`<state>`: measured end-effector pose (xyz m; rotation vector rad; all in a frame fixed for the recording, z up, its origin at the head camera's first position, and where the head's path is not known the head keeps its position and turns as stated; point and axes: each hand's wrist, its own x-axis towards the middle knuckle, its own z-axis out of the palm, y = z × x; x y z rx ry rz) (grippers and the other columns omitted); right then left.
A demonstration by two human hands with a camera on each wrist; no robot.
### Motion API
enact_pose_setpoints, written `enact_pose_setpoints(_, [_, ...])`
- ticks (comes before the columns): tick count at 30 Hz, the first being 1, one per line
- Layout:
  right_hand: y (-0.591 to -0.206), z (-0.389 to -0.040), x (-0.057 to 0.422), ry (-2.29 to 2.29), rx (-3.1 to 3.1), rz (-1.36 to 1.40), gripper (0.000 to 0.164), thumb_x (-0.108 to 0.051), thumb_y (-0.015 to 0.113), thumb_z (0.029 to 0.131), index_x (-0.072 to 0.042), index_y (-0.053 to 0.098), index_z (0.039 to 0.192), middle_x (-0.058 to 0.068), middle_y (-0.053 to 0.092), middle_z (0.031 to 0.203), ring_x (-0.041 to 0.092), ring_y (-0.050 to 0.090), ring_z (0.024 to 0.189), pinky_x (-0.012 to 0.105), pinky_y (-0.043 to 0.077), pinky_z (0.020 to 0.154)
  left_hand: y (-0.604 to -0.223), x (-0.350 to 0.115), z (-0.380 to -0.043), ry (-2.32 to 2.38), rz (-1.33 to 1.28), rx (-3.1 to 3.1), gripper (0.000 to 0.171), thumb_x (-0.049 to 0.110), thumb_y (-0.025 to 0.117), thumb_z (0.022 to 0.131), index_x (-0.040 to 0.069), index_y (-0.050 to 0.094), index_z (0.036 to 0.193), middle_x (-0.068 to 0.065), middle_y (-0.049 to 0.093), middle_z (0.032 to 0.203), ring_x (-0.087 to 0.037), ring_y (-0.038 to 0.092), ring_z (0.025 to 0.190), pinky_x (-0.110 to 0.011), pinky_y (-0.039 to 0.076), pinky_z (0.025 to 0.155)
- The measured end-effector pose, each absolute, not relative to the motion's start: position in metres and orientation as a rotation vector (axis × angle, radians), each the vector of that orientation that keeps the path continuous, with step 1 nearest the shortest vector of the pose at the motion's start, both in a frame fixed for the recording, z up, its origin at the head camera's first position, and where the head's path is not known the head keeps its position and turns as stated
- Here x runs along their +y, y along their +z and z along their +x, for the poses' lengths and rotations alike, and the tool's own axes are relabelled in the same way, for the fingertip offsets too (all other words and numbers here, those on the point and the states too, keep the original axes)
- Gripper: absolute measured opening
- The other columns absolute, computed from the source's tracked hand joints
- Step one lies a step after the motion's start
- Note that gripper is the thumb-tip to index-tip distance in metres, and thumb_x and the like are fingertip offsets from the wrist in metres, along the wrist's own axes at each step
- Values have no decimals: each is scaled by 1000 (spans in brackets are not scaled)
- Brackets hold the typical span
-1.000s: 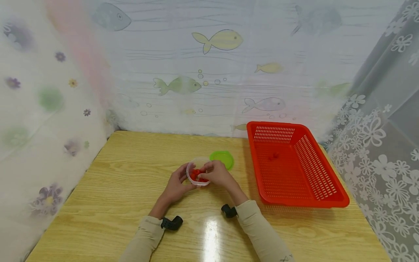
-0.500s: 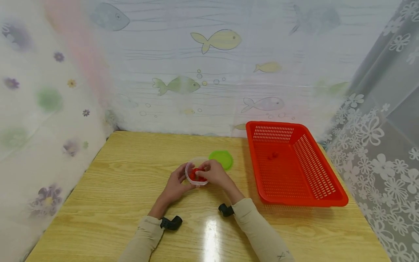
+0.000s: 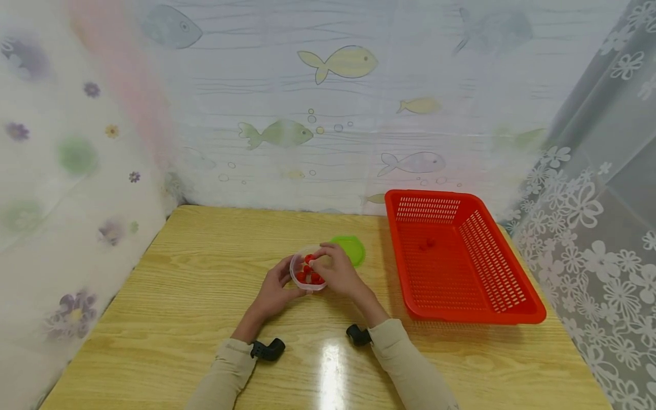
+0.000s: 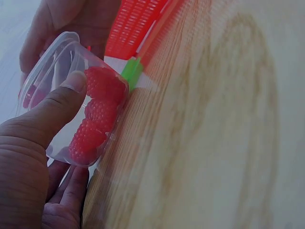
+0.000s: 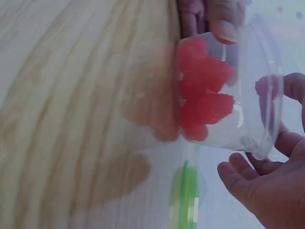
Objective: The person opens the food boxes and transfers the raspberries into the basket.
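A clear plastic container (image 3: 294, 273) with several red raspberries (image 4: 100, 112) in it stands on the table. My left hand (image 3: 274, 291) grips its side, the thumb (image 4: 62, 102) lying along the near wall and the fingers reaching round it. At the container's rim, my right hand (image 3: 338, 273) pinches one raspberry (image 5: 266, 87) with the fingertips, above the others. The lower berries show through the wall in the right wrist view. Just behind the container lies a light green lid (image 3: 353, 250), partly covered by the right hand in the head view.
A large red plastic basket (image 3: 400, 250) stands on the right of the wooden table (image 3: 205, 256), with a few small red berries (image 3: 429, 243) on its bottom. A curtain with printed fish (image 3: 353, 62) hangs behind the table's far edge.
The right hand has risen slightly from among the raspberries to the container's rim, with one raspberry in its fingertips. The left hand keeps its hold on the container.
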<state>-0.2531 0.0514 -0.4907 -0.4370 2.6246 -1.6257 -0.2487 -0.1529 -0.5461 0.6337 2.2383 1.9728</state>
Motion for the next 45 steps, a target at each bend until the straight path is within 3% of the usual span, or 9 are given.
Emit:
enact_pose_setpoints(4, [-484, -248, 56, -1749, 2611, -408, 15, -20, 67, 98, -7, 68, 104, 19, 44, 153, 34, 36, 145, 63, 31, 117, -546, -153, -249, 1973, 642, 2245, 81, 1, 85, 81, 4, 44, 151, -19, 52, 148, -35, 48, 140, -43, 42, 114])
enact_pose_setpoints(10, [-471, -242, 67, -1887, 2622, -409, 16, -22, 68, 100, -8, 68, 107, 9, 51, 147, 31, 41, 142, 59, 31, 119, -545, -152, -250, 1968, 643, 2249, 82, 2, 85, 81, 1, 43, 152, -20, 52, 148, -37, 48, 140, -44, 41, 114])
enact_pose_setpoints(23, [-433, -216, 106, -2088, 2625, -350, 16, -7, 68, 98, 2, 66, 111, 17, 57, 138, 34, 49, 135, 59, 39, 114, -545, -152, -251, 1980, 647, 2218, 83, -4, 83, 80, 0, 41, 152, -24, 50, 149, -39, 46, 141, -45, 41, 114])
enact_pose_setpoints(27, [-418, -208, 122, -2126, 2572, -284, 19, -7, 66, 99, 3, 64, 115, 15, 57, 138, 30, 51, 133, 52, 41, 115, -543, -152, -249, 1978, 632, 2211, 84, -3, 84, 80, -1, 40, 152, -24, 49, 150, -39, 46, 141, -45, 40, 115])
enact_pose_setpoints(34, [-390, -198, 151, -2135, 2569, -248, 25, -7, 63, 101, 7, 60, 121, 14, 57, 139, 15, 59, 119, 16, 50, 100, -544, -153, -248, 1983, 638, 2214, 84, -3, 84, 80, -2, 41, 152, -24, 50, 149, -40, 46, 140, -47, 40, 114])
enact_pose_setpoints(45, [-383, -187, 213, -1998, 2759, -24, 38, -27, 63, 103, -2, 59, 131, 3, 60, 138, 9, 55, 122, 11, 50, 94, -547, -153, -248, 1973, 650, 2244, 84, -2, 83, 81, -2, 40, 152, -25, 50, 149, -41, 47, 139, -44, 44, 113])
